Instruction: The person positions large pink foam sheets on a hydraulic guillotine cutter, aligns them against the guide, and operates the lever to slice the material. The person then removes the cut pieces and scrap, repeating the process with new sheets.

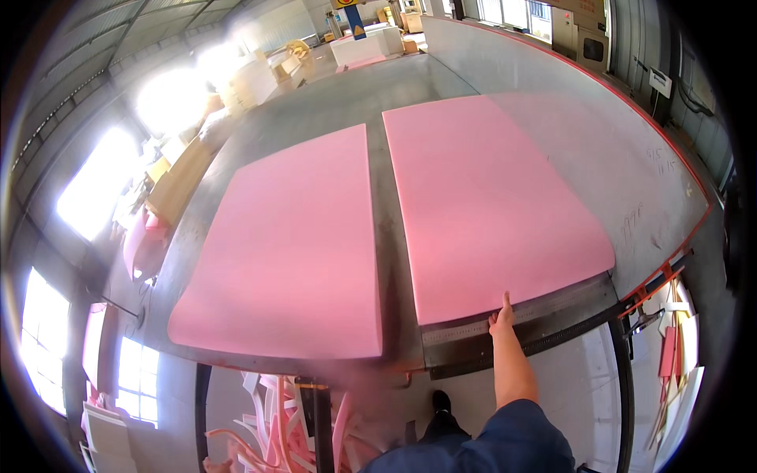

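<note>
Two large pink foam sheets lie side by side on a grey metal table point(393, 260), a narrow gap between them. At the near edge of the right foam sheet point(497, 205), my right hand point(501, 315) is closed on the border, thumb over the top and the other fingers curled and partly hidden. The left foam sheet point(292, 244) reaches the table's front, its near corners rounded. A skin-toned shape at the lower left border may be my left hand point(218, 466); its fingers are cut off by the picture's edge.
Pink and white foam offcuts point(272, 418) are heaped under the table's left front. More strips point(676, 370) stand at the right. A raised grey panel point(583, 102) with a red rim borders the table's right side. Stacked blocks point(185, 177) line the left.
</note>
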Tool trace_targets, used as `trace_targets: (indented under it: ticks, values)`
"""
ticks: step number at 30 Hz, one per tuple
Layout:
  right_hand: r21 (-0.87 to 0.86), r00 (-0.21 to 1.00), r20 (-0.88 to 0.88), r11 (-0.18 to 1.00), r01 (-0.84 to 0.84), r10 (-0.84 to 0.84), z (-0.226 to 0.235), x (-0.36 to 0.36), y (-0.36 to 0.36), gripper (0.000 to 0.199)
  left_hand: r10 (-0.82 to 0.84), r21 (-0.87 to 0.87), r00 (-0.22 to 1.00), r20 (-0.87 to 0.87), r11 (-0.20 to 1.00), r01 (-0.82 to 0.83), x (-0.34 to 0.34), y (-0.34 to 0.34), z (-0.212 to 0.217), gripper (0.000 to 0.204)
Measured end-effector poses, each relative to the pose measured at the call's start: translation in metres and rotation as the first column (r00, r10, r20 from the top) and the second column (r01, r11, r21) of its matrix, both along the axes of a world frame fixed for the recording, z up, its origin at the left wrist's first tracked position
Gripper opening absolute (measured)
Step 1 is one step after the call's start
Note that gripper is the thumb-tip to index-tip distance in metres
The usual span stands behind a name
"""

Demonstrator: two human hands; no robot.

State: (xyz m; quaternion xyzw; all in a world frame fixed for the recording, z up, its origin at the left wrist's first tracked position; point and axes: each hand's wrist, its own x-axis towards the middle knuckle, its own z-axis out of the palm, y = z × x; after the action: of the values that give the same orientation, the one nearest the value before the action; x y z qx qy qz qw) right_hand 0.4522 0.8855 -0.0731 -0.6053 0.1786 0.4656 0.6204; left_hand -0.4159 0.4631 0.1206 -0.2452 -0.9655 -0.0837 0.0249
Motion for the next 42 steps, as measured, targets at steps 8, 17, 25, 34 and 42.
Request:
trace_targets:
  ticks: [8,17,25,34,42]
  values:
    - [0.216,0.982,-0.037,0.958,0.189,-0.185,-0.018,0.017,0.039,0.066,-0.611,-0.003,0.780,0.135,0.787,0.617,0.077,0.181,-0.004,0.062]
    - [0.194,0.628,0.746,0.975,0.111,-0.220,0.190,0.017,-0.002,0.038,-0.744,0.667,0.062,0.665,0.629,0.398,0.374,0.448,-0.030,0.045]
    - [0.156,0.455,0.848,0.949,0.275,-0.271,0.379,0.017,-0.397,0.045,-0.341,0.577,-0.923,0.178,0.796,-0.183,0.604,0.526,-0.067,0.110]
    - [-0.569,0.514,0.768,0.777,0.271,0.382,0.405,-0.030,-0.680,0.065,-0.008,0.416,-0.638,0.770,0.764,0.493,0.639,0.567,-0.150,0.047]
    - [-0.563,0.417,0.826,0.597,0.571,0.380,0.264,-0.117,-0.712,0.052,-0.588,0.942,-0.744,0.317,0.284,0.177,0.693,0.260,0.110,0.049]
